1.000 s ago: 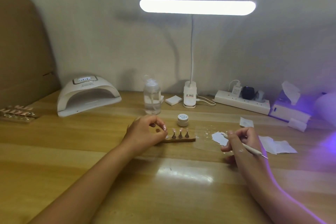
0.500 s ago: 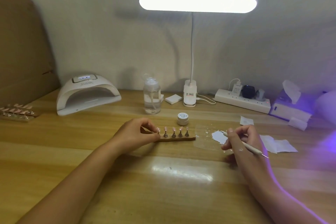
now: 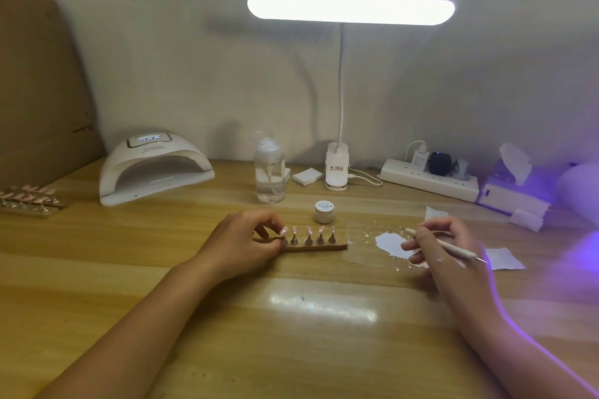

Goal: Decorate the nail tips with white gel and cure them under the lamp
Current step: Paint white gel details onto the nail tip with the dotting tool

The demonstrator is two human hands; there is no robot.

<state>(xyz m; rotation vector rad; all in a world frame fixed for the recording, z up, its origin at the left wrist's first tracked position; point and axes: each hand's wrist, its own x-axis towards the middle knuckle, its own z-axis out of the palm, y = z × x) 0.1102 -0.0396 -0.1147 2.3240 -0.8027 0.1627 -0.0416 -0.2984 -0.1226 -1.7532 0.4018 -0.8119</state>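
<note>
— Where do we have the nail tips?
— The five pink pointed nail tips (image 3: 308, 231) stand in a row on small metal stands. These sit on a narrow brown wooden strip (image 3: 324, 248) that lies across the wooden table (image 3: 291, 334) in front of us. Our left hand (image 3: 241, 244) is at the strip's left end.
— And its fingers?
— The fingers (image 3: 269, 226) are curled, with thumb and forefinger pinching the leftmost stand (image 3: 285, 240). The other four tips stand free just to the right of them.
— What do we hold on the other side?
— Our right hand (image 3: 453, 272) pinches a slim white pen-shaped tool (image 3: 453, 247) between the thumb and bent fingers (image 3: 409, 245). Its thin metal point sticks out to the right, past the hand. Its blunt white end points left, over the smear of white gel (image 3: 387, 243) on a clear plastic sheet (image 3: 356, 251). The sheet lies just right of the strip, so this hand is apart from the tips.
— And the gel pot?
— The small round white gel jar (image 3: 323, 211), lid on, sits just behind the strip. The white dome-shaped curing lamp (image 3: 152, 168) is well off at the back left with its opening toward us. The white bar desk lamp (image 3: 350, 10) shines above.
</note>
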